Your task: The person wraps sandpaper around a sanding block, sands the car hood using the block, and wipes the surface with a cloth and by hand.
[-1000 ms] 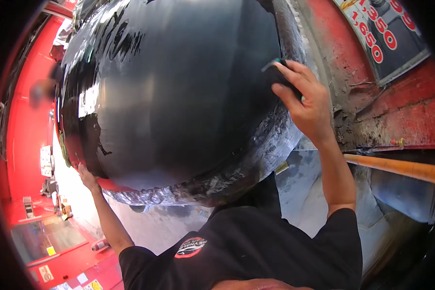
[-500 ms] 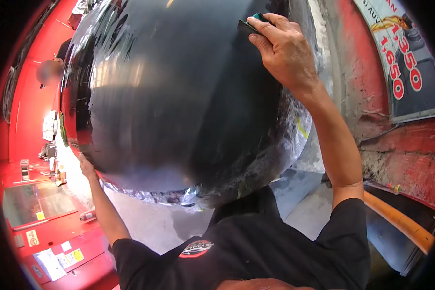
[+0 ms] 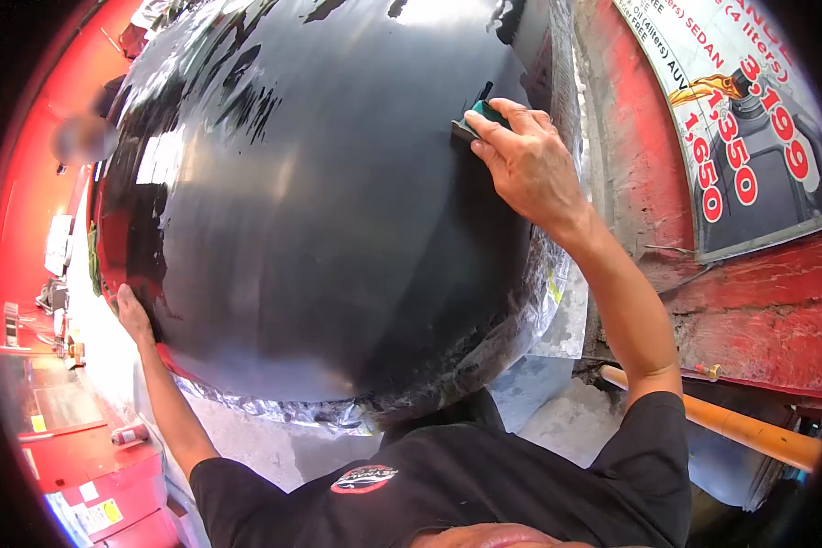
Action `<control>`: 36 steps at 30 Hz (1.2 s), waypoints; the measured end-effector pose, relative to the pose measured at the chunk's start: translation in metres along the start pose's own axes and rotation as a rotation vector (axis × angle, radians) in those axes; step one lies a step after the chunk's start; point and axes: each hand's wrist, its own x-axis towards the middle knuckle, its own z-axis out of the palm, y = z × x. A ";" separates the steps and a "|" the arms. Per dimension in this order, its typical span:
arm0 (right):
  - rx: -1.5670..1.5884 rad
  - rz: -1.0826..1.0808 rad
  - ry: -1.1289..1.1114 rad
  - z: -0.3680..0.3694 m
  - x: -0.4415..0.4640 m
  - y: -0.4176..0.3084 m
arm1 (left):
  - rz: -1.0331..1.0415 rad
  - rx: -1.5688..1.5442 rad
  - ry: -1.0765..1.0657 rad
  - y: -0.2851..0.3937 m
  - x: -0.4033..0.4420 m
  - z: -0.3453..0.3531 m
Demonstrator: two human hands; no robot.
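Observation:
A large, curved dark car panel [image 3: 338, 210], wet in patches, fills the middle of the view. My right hand [image 3: 534, 164] presses a green sanding block [image 3: 490, 115], with a dark sheet like sandpaper [image 3: 464, 131] under it, against the panel's right part. Its fingers are wrapped over the block. At the panel's lower left edge rests my left hand [image 3: 135, 315], fingers stretched out and holding nothing. Crumpled clear plastic film [image 3: 521, 338] runs along the panel's near and right edges.
A price sign [image 3: 749, 128] leans by the red and grey wall on the right. An orange pipe [image 3: 749, 429] lies low at the right. Red cabinets [image 3: 91, 457] stand at the left. Another person [image 3: 87, 137], blurred, is beyond the panel's far left side.
The camera view has tilted and shifted, showing more of the panel's far part and the sign. My right hand with the block sits lower in view; my left hand still touches the edge.

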 end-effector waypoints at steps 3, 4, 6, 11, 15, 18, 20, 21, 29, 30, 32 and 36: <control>-0.027 -0.013 -0.004 0.003 0.008 0.006 | 0.031 -0.074 -0.011 -0.004 -0.003 0.000; -0.049 -0.012 0.001 0.006 0.015 0.011 | 0.035 -0.100 -0.023 -0.006 -0.002 0.000; -0.093 -0.012 0.014 0.016 0.034 0.027 | 0.034 -0.100 -0.019 -0.006 -0.003 0.000; -0.169 0.075 0.062 0.045 0.072 0.074 | 0.048 -0.120 -0.008 -0.003 -0.004 0.000; -0.194 0.054 0.035 0.024 0.038 0.016 | 0.033 -0.090 0.024 0.014 -0.013 -0.004; -0.164 -0.007 0.009 0.021 0.027 0.004 | 0.051 -0.084 0.033 0.024 -0.014 -0.007; -0.170 -0.007 -0.002 0.021 0.038 0.014 | 0.050 -0.100 0.033 0.024 -0.015 -0.007; -0.188 0.019 0.011 0.027 0.049 0.029 | 0.038 -0.113 0.049 0.030 -0.018 -0.007; -0.207 0.006 -0.035 0.021 0.046 0.013 | 0.044 -0.101 0.092 0.041 -0.023 -0.010; -0.192 -0.005 -0.053 0.017 0.038 -0.002 | 0.031 -0.102 0.094 0.046 -0.026 -0.012; -0.156 -0.039 -0.054 0.016 0.040 -0.002 | 0.014 -0.107 0.090 0.054 -0.028 -0.014; -0.200 0.012 -0.012 0.036 0.077 0.056 | 0.009 -0.123 0.083 0.054 -0.028 -0.012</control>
